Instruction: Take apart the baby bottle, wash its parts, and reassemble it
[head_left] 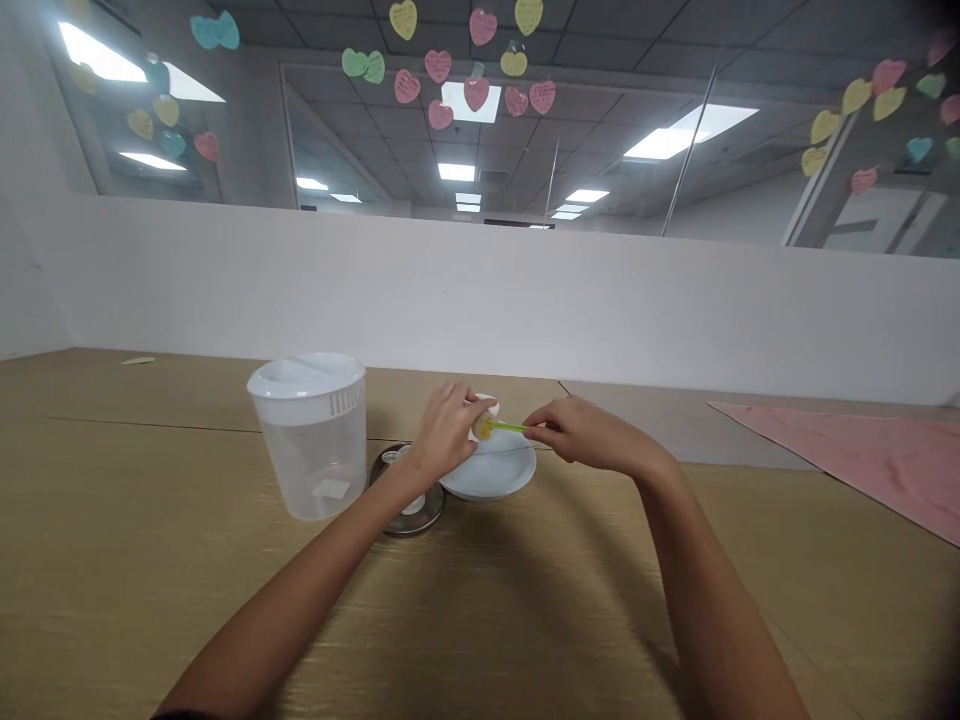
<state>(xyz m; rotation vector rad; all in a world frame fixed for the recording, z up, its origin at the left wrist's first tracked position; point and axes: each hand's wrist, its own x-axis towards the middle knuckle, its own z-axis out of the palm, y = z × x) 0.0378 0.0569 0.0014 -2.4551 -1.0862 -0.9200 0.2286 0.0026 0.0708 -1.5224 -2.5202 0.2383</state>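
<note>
Above a white bowl [495, 478], my left hand [447, 434] grips a small round white cup-like piece [484, 426] between thumb and fingers. The opening faces sideways, and something yellow shows in it. My right hand [589, 434] pinches a thin yellow-green stick [511, 427], whose far end reaches into the small piece. Whether that end is a brush or a spoon is too small to tell. Below my left wrist lies a round metal dish [424, 518] with small white pieces on it, partly hidden by my forearm.
A clear plastic bucket [309, 455] with a white lid stands left of the dish. At the right lies a pink cloth [862, 450]. A low white wall [450, 290] with glass above it closes off the table's back. A small pale strip [138, 360] lies far left.
</note>
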